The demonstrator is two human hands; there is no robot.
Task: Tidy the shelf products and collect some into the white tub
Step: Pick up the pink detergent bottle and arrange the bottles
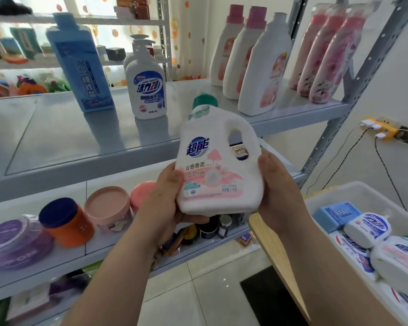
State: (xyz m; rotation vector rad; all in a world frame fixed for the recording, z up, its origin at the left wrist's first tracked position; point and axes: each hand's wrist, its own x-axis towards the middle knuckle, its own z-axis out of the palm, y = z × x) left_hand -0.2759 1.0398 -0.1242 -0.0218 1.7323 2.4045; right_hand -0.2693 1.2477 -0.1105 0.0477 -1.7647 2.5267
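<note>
A white detergent jug [218,158] with a green cap and pink label is held upright in front of the shelf, below its upper board. My left hand [165,198] grips its lower left side and base. My right hand [276,184] grips its lower right side under the handle. The white tub [325,196] stands at the lower right, holding several white bottles and a blue pack [335,214]. On the upper shelf [80,147] stand a blue refill bag [80,67] and a white pump bottle [146,88].
Three white bottles with pink labels [252,62] and pink pouches [325,57] stand at the shelf's right end. The lower shelf carries an orange jar [66,222], a pink tub [108,208] and a purple bowl [14,241]. A wooden board [276,260] juts out beside the tub. Cables hang from a wall socket [382,132].
</note>
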